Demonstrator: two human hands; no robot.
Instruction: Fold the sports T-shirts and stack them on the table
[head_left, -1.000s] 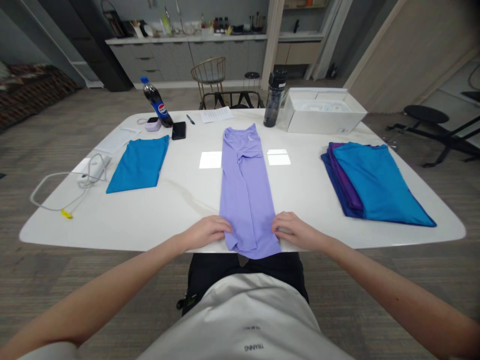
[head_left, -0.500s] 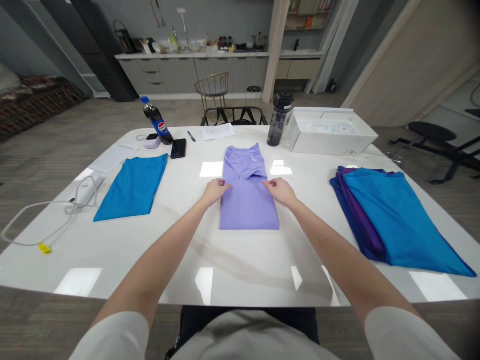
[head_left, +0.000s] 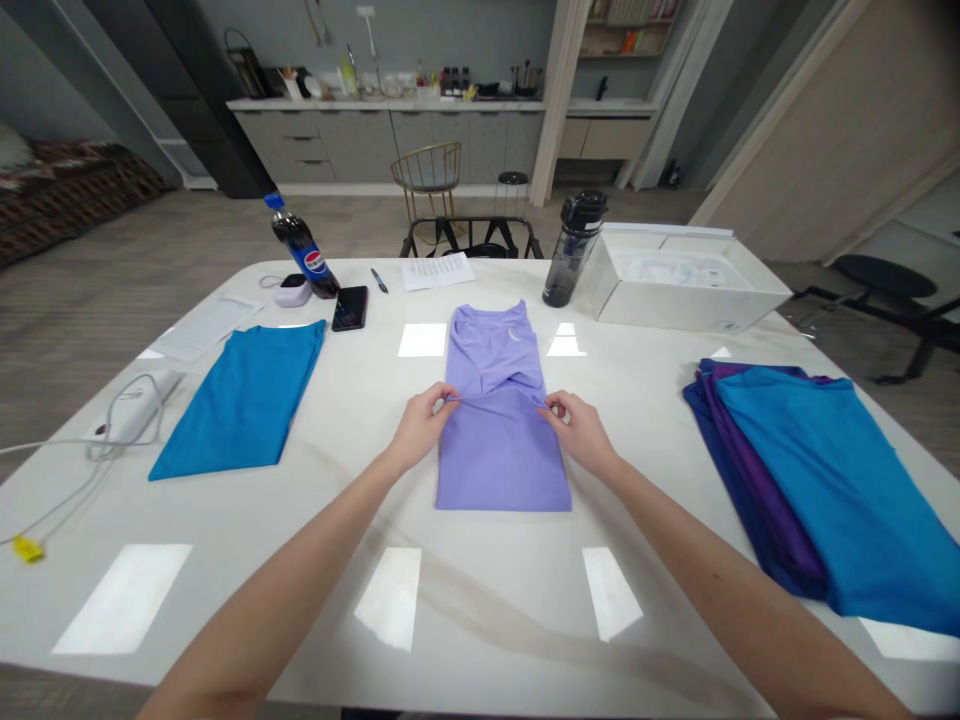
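A lilac garment (head_left: pixel 499 440) lies lengthwise in the middle of the white table (head_left: pixel 480 590), its near part folded up over the rest. My left hand (head_left: pixel 420 425) pinches the left corner of the folded edge. My right hand (head_left: pixel 581 430) pinches the right corner of the same edge. Both hands are closed on the cloth, about halfway up the garment.
A folded blue cloth (head_left: pixel 240 405) lies at the left, a stack of blue and purple cloths (head_left: pixel 817 480) at the right. Further back stand a cola bottle (head_left: pixel 300 250), a phone (head_left: pixel 350 307), a paper sheet (head_left: pixel 437 270), a dark drinking bottle (head_left: pixel 574 250) and a white box (head_left: pixel 690 280). A white cable (head_left: pixel 97 450) trails at the far left.
Both hands lifted the garment's near end from the table's front edge and carried it away from me, folding it over the middle; they still hold the folded edge.
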